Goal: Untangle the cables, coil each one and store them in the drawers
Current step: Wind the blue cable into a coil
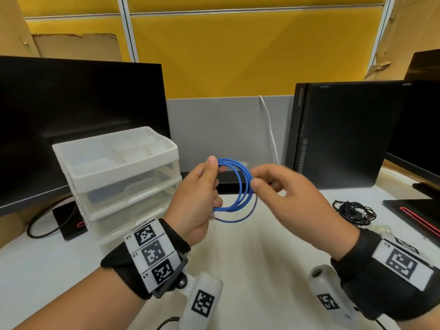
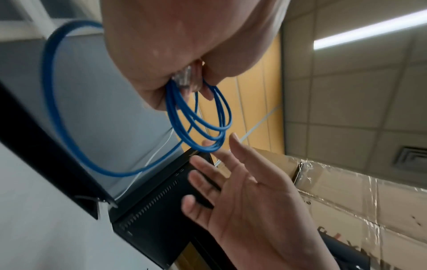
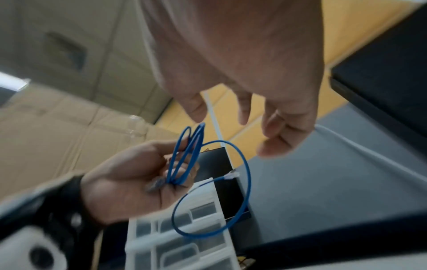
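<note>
From the head view, the left hand [image 1: 198,201] grips one blue network cable [image 1: 238,186], wound into several loops and held up above the white counter [image 1: 250,258]. The right hand [image 1: 285,186] sits just beside the coil's far edge, fingers loose and blurred, so whether a fingertip touches the loops I cannot tell. One three-drawer clear plastic organiser [image 1: 123,177] stands at the left, drawers closed, with a divided tray on top. One tangle of black cables [image 1: 354,211] lies on the counter at the right. I count two monitors, one at the left [image 1: 78,120] and one at the right edge [image 1: 419,129], and one black desktop computer [image 1: 345,136] upright between them.

In the left wrist view, the left hand [image 2: 184,42] pinches the blue loops [image 2: 201,118] together with one clear plug [image 2: 184,78] in its fold. One wider loop swings out to the side. The right hand [image 2: 249,191] is spread, fingers straight, holding nothing.

In the right wrist view, the right hand [image 3: 242,64] hangs released above the coil [image 3: 184,155]. The cable's other clear plug [image 3: 231,176] dangles free on the single loose loop, over the organiser [image 3: 180,237].
</note>
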`<state>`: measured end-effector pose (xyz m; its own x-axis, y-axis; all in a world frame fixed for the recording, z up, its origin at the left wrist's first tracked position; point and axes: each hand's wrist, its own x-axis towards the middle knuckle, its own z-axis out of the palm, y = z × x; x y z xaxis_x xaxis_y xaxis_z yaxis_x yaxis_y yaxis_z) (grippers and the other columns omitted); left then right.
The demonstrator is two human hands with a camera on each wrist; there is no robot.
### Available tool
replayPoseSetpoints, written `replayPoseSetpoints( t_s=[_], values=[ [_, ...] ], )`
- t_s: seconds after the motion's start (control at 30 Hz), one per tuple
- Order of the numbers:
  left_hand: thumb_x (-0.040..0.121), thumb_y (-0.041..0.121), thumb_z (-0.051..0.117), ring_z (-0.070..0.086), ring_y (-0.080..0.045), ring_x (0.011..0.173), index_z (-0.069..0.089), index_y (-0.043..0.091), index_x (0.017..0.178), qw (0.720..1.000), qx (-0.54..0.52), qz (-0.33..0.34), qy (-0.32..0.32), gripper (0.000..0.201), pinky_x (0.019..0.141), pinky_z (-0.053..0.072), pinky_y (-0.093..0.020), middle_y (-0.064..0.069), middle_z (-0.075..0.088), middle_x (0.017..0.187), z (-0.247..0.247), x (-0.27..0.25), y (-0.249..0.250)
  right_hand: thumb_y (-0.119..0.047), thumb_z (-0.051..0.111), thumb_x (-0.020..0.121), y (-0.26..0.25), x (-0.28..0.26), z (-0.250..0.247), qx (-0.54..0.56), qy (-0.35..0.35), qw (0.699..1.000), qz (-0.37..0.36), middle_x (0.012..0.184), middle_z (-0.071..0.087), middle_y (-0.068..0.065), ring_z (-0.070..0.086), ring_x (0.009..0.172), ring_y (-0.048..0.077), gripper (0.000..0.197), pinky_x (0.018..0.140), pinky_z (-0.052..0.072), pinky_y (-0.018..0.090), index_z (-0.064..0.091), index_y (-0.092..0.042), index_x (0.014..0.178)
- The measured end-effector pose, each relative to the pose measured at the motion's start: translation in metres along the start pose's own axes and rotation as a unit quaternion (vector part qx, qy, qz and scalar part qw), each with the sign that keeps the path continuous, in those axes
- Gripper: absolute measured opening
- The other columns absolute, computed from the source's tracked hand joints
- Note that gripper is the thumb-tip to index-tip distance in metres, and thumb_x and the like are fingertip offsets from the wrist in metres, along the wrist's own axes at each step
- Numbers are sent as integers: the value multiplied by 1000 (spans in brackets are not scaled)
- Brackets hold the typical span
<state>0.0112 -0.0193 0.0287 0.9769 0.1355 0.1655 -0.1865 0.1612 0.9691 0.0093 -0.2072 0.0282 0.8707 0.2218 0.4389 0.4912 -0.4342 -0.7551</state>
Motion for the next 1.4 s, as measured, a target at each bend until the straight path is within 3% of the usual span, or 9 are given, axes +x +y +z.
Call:
replayPoseSetpoints(
  t_s=[0.07, 0.13, 0.3, 0.43, 0.57, 0.8, 1.0, 1.2, 1.4],
  values=[
    [107, 51, 46, 27, -12, 53, 68, 18, 102, 999, 34, 40, -8, 40, 61, 17, -39, 6, 31, 64, 0, -2, 5, -48, 63, 100, 1, 3, -6, 40, 1, 997, 63, 123, 61, -16, 61, 108, 2, 25, 91, 53, 24, 63, -44, 124],
    [108, 48, 45, 29, -11, 51, 68, 24, 99, 994, 79, 78, -14, 34, 60, 19, -36, 11, 31, 58, 0, -4, 9, -53, 58, 101, -1, 4, -9, 119, -97, 980, 125, 129, 66, -16, 62, 121, 7, 32, 96, 55, 36, 62, -41, 130],
    [108, 45, 46, 49, 2, 48, 69, 21, 92, 963, 231, 135, -44, 37, 60, 39, -23, 21, 60, 61, -2, -2, 11, -26, 64, 103, -5, 7, -16, 182, -155, 964, 119, 93, 71, 1, 64, 80, 13, 18, 77, 54, 33, 77, -18, 113],
    [107, 46, 46, 43, -11, 52, 58, 21, 77, 944, 276, 179, -2, 41, 60, 37, -33, 13, 46, 55, -13, 6, 18, -24, 65, 103, -5, 15, -24, 95, -139, 982, 87, 78, 65, -2, 58, 70, 10, 15, 69, 52, 30, 80, -23, 103],
    [107, 50, 44, 37, -21, 57, 57, 19, 82, 950, 229, 199, 68, 43, 61, 39, -40, -2, 36, 61, -32, 18, 27, -32, 63, 103, 5, 14, -27, -6, -151, 985, 80, 81, 73, -7, 61, 75, 7, 24, 69, 55, 30, 81, -29, 87],
    [109, 48, 40, 24, -13, 51, 52, 17, 86, 982, 117, 134, 68, 41, 53, 29, -32, 5, 26, 60, -39, 28, 28, -35, 54, 106, 21, 8, -15, -49, -195, 971, 130, 92, 77, -9, 62, 77, 7, 28, 70, 53, 30, 71, -24, 87],
    [110, 46, 40, 24, -7, 45, 50, 18, 89, 999, 1, 31, 36, 35, 58, 16, -31, 11, 26, 56, -33, 26, 17, -13, 50, 110, 15, 14, -13, 214, -45, 962, 162, 87, 73, 17, 74, 73, 28, 25, 72, 64, 37, 65, -1, 94],
    [106, 48, 47, 37, -6, 49, 51, 21, 84, 968, -219, -126, 11, 35, 49, 40, -17, 7, 41, 64, -16, 21, 7, -12, 47, 111, 7, 16, 1, 317, 52, 943, 91, 92, 76, 15, 79, 89, 32, 24, 81, 65, 34, 63, -2, 96],
    [107, 50, 42, 76, -32, 98, 52, 18, 82, 956, -249, -145, -44, 41, 81, 61, -42, -13, 69, 107, 5, 14, -4, -9, 46, 111, 2, 9, 21, 335, 17, 941, 44, 103, 80, 17, 79, 97, 27, 22, 89, 64, 34, 59, 7, 103]
  ],
)
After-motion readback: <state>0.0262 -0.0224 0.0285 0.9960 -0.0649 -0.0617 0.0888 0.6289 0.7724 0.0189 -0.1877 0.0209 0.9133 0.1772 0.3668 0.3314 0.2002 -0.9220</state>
